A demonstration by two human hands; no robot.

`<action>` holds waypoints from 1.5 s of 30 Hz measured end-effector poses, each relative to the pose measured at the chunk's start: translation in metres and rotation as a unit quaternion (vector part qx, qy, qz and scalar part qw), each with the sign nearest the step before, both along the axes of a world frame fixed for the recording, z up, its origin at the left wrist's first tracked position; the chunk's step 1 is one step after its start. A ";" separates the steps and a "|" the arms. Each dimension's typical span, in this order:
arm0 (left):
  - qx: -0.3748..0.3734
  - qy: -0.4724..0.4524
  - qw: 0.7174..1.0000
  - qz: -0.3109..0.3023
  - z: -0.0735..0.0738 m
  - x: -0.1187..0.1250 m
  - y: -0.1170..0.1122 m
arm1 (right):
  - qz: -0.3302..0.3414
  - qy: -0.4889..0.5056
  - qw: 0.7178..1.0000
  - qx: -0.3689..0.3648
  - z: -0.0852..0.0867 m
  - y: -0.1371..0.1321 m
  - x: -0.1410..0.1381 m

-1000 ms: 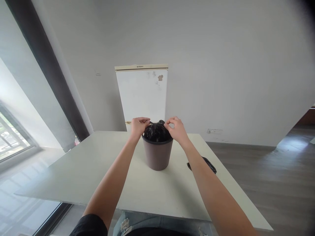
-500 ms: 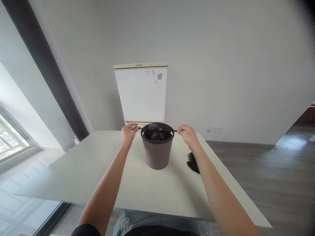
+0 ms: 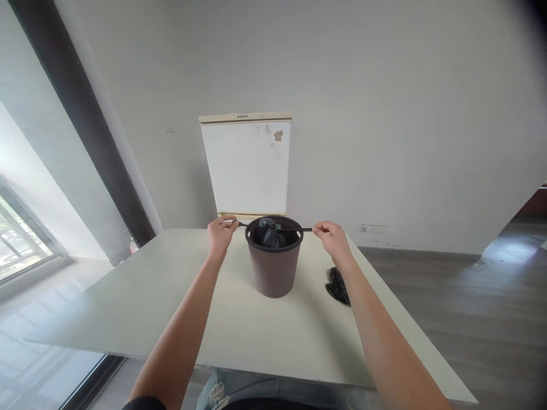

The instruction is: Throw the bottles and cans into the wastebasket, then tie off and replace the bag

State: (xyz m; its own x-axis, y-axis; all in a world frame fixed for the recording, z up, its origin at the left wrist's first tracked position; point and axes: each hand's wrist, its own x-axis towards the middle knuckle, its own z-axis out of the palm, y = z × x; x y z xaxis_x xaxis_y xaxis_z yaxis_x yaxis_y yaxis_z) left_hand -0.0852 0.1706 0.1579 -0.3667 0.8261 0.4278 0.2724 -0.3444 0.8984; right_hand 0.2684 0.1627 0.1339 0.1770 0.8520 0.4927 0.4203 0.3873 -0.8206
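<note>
A brown trash can (image 3: 273, 270) with a dark rim stands upright on the pale table. Inside it sits a black garbage bag (image 3: 269, 234), its top gathered into a bunch. My left hand (image 3: 221, 234) pinches one drawstring end of the bag, just left of the rim. To the right of the rim, my right hand (image 3: 332, 239) pinches the other end of the drawstring (image 3: 297, 230), which stretches taut across the can's opening. What lies inside the bag is hidden.
Another black plastic bag (image 3: 337, 286), crumpled, lies on the table (image 3: 166, 290) beside my right forearm, which partly hides it. A white refrigerator (image 3: 250, 168) stands behind the table against the grey wall.
My hands have moved slightly farther apart, each still pinching its end of the drawstring. More of the string shows between the right hand and the bag. The trash can stays in place.
</note>
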 end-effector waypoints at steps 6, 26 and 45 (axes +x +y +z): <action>0.100 0.064 0.993 -0.026 0.041 0.026 -0.024 | 0.095 0.026 0.993 0.065 0.058 -0.017 -0.036; 0.072 0.142 0.972 -0.175 0.036 0.072 -0.021 | 0.203 0.120 0.970 0.068 0.101 0.012 -0.104; 0.271 0.044 0.961 -0.034 0.090 0.102 -0.046 | 0.213 -0.123 0.958 0.148 0.128 -0.032 -0.087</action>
